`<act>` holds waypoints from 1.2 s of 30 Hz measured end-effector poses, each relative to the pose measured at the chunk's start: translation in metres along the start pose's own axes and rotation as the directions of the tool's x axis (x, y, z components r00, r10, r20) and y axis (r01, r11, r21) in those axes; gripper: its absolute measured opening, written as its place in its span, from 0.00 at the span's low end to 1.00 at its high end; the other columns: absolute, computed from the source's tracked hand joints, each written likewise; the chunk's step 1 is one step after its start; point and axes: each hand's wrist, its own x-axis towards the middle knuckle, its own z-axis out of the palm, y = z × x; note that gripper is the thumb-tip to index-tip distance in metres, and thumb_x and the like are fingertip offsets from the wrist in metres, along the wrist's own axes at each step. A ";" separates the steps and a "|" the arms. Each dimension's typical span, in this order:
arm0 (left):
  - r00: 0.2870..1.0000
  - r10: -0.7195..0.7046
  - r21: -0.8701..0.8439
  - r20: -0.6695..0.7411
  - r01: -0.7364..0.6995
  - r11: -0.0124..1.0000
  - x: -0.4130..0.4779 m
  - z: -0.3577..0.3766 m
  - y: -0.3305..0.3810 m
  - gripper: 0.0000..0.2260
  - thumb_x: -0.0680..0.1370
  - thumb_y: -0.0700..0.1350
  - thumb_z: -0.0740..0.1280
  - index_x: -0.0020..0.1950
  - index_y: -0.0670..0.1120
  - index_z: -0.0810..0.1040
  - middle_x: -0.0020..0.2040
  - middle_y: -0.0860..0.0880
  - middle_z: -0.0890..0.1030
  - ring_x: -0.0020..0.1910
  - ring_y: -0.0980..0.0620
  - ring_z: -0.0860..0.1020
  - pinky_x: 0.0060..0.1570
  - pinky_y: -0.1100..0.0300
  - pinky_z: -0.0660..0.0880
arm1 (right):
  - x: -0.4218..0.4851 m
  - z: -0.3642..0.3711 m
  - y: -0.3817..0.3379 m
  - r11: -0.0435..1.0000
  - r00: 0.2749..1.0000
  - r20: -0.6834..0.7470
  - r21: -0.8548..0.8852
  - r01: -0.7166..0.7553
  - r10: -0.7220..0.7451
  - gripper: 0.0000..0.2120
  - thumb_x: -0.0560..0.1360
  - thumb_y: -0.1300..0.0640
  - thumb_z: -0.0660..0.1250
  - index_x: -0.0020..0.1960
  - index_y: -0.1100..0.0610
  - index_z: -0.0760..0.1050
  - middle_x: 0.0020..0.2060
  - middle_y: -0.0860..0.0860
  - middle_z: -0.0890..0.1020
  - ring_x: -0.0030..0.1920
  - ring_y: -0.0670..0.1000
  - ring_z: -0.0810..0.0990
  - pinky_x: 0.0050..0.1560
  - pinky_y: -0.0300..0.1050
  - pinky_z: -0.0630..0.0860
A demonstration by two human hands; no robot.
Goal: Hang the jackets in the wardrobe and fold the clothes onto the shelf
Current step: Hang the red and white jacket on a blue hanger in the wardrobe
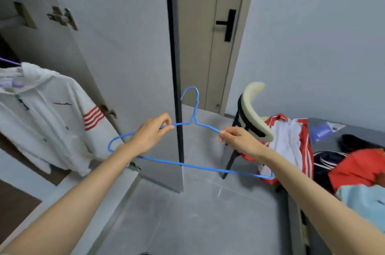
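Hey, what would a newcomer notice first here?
A blue wire hanger is held mid-frame, the left hand and right hand each pinching one shoulder. At left a white hooded jacket with red sleeve stripes hangs in the wardrobe; red and white clothes pile up at right.

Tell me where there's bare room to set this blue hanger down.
The grey floor between the open wardrobe door and the chair is bare. The chair carries a red and white jacket, and the grey surface on the right is crowded with clothes.
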 end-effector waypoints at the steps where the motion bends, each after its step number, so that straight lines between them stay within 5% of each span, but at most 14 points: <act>1: 0.998 0.044 -0.011 0.045 -0.043 0.999 0.006 0.016 0.013 0.07 0.78 0.47 0.66 0.42 0.52 0.69 0.31 0.55 0.73 0.31 0.57 0.70 0.36 0.56 0.68 | -0.010 -0.011 0.018 0.999 0.999 -0.018 0.031 -0.036 0.036 0.15 0.81 0.56 0.60 0.37 0.52 0.76 0.21 0.41 0.70 0.24 0.41 0.65 0.30 0.35 0.61; 9: 0.913 0.265 -0.153 0.311 -0.227 0.962 0.067 0.131 0.122 0.08 0.78 0.47 0.66 0.39 0.51 0.71 0.31 0.55 0.75 0.31 0.58 0.70 0.35 0.60 0.67 | -0.058 -0.073 0.083 0.973 0.960 -0.239 0.211 -0.097 0.148 0.09 0.81 0.58 0.61 0.45 0.59 0.76 0.34 0.45 0.76 0.30 0.36 0.74 0.34 0.27 0.69; 14: 0.856 0.317 -0.194 0.409 -0.258 0.947 0.122 0.185 0.173 0.08 0.78 0.49 0.66 0.39 0.51 0.73 0.35 0.53 0.78 0.36 0.56 0.74 0.40 0.57 0.71 | -0.058 -0.114 0.117 0.978 0.881 -0.429 0.138 -0.154 0.200 0.10 0.80 0.58 0.61 0.51 0.63 0.78 0.40 0.53 0.79 0.39 0.45 0.75 0.43 0.41 0.70; 19: 0.826 0.385 -0.177 0.411 -0.343 0.923 0.191 0.233 0.210 0.03 0.79 0.46 0.64 0.48 0.48 0.76 0.43 0.51 0.80 0.45 0.49 0.77 0.47 0.56 0.71 | -0.035 -0.167 0.161 0.922 0.660 -0.650 0.196 -0.334 0.377 0.10 0.79 0.56 0.60 0.41 0.56 0.72 0.34 0.48 0.76 0.37 0.49 0.72 0.42 0.47 0.67; 24: 0.829 0.460 -0.109 0.320 -0.450 0.887 0.274 0.269 0.238 0.17 0.79 0.44 0.61 0.68 0.48 0.71 0.66 0.49 0.73 0.67 0.50 0.69 0.68 0.45 0.60 | -0.005 -0.230 0.209 0.828 0.441 -0.727 0.320 -0.459 0.526 0.09 0.79 0.57 0.57 0.46 0.62 0.71 0.41 0.56 0.76 0.44 0.56 0.73 0.47 0.51 0.68; 30: 0.889 0.340 -0.234 0.308 -0.276 0.932 0.359 0.325 0.267 0.22 0.80 0.42 0.61 0.73 0.41 0.63 0.70 0.40 0.67 0.70 0.43 0.65 0.66 0.55 0.61 | 0.024 -0.292 0.263 0.745 0.228 -0.746 0.485 -0.459 0.626 0.07 0.80 0.59 0.55 0.51 0.62 0.68 0.45 0.58 0.75 0.46 0.56 0.73 0.49 0.53 0.69; 33: 0.895 0.235 -0.236 0.378 -0.153 0.960 0.394 0.362 0.271 0.23 0.80 0.43 0.61 0.73 0.39 0.62 0.70 0.39 0.67 0.70 0.42 0.66 0.65 0.57 0.61 | 0.035 -0.318 0.292 0.743 0.213 -0.744 0.508 -0.436 0.633 0.04 0.80 0.59 0.56 0.48 0.59 0.67 0.43 0.56 0.78 0.45 0.56 0.75 0.49 0.51 0.70; 36: 0.885 0.144 -0.212 0.444 -0.052 0.976 0.426 0.403 0.273 0.23 0.79 0.43 0.62 0.73 0.40 0.63 0.69 0.38 0.68 0.69 0.42 0.67 0.66 0.55 0.62 | 0.051 -0.344 0.325 0.756 0.231 -0.753 0.483 -0.442 0.617 0.05 0.80 0.60 0.56 0.45 0.57 0.68 0.35 0.48 0.78 0.37 0.46 0.74 0.39 0.40 0.65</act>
